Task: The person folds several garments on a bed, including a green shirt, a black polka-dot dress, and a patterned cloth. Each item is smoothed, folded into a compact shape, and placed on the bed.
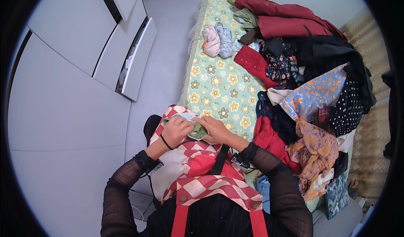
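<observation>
Over my lap, a bunched green and pale blue cloth (199, 131) is gripped between both hands. My left hand (175, 131) presses on its left part with curled fingers. My right hand (214, 129) holds the right side, thumb and fingers around it. Much of the cloth is hidden under my fingers. Beneath it lies my red and cream checked apron (202, 186). Ahead on the bed, a pink rolled cloth bundle (212, 42) lies beside a grey-blue patterned bundle (224, 40).
A flowered bedspread (217, 101) covers the bed ahead. Heaped clothes lie along its right side, including a dark red garment (290, 27), a blue floral cloth (318, 91) and a polka-dot cloth (347, 107). At left, a white cabinet drawer (139, 63) stands pulled out. Blue denim (264, 189) lies near my right elbow.
</observation>
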The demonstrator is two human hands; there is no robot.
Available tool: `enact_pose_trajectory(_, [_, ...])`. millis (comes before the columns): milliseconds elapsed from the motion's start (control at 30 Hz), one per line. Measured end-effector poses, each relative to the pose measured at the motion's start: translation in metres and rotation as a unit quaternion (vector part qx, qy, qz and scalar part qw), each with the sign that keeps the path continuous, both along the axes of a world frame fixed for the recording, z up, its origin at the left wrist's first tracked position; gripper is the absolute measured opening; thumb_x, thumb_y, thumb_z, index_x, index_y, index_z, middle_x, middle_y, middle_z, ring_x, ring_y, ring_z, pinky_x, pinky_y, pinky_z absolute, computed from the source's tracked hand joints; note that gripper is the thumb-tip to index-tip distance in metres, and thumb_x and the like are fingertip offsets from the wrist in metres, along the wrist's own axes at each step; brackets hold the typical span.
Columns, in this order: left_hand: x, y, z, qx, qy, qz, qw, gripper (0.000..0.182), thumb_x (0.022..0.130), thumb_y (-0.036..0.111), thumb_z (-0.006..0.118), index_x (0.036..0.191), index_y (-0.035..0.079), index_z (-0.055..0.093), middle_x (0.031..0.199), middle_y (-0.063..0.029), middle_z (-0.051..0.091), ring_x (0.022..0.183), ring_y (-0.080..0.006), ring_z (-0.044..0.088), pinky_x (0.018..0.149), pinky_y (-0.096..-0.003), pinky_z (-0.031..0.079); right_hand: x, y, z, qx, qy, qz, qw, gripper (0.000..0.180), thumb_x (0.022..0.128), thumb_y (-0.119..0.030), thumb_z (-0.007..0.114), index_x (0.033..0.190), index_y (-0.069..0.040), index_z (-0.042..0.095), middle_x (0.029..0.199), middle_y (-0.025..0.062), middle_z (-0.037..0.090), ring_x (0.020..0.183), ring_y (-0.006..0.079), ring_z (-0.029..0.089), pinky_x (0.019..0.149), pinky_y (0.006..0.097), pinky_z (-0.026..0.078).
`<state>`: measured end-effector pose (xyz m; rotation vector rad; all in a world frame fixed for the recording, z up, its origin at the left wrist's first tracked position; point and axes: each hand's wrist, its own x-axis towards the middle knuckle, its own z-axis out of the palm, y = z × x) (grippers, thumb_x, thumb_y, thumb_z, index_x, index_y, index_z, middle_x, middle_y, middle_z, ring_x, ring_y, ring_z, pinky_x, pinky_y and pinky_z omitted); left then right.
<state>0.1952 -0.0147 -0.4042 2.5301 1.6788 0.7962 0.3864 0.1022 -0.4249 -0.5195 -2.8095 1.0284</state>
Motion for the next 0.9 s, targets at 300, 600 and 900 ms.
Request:
enact_pose_trajectory(300, [-0.021, 0.089, 0.002, -0.007, -0.086, 0.224, 0.971, 0.046, 0.077, 0.015, 0.069, 0.121, 0.01, 0.056, 0.132, -0.0103, 0.049, 0.121, -0.0281, 0.046, 0.097, -0.0404, 0.036, 0.0, 0.119, -0.053, -0.226, 0.163, -0.403, 0.872, 0.077, 0.074, -0.011, 0.069, 0.137, 0.013, 0.032, 0.11, 0.0177, 0.064, 0.094, 0.026, 0.064, 0.081, 0.0325, 0.05])
enact_pose_trajectory(600, [-0.016, 0.144, -0.097, -0.35, 0.026, 0.205, 0.914, 0.097, 0.067, 0.053, 0.076, 0.144, 0.012, 0.032, 0.152, -0.0226, 0.015, 0.139, -0.042, 0.016, 0.107, -0.0542, 0.025, -0.032, 0.334, -0.001, -0.274, 0.319, -0.473, 0.774, 0.059, 0.072, -0.003, 0.067, 0.126, 0.005, 0.047, 0.104, 0.0105, 0.064, 0.087, 0.0163, 0.06, 0.076, 0.0281, 0.047])
enact_pose_trajectory(900, [-0.016, 0.15, -0.114, -0.381, 0.1, 0.17, 0.903, 0.105, 0.061, 0.057, 0.077, 0.146, 0.015, 0.031, 0.152, -0.0257, 0.012, 0.14, -0.0464, 0.005, 0.106, -0.0562, 0.027, -0.075, 0.454, -0.118, -0.138, 0.086, -0.602, 0.782, 0.055, 0.073, -0.024, 0.07, 0.118, 0.005, 0.056, 0.112, 0.0218, 0.063, 0.097, 0.0295, 0.063, 0.085, 0.0363, 0.046])
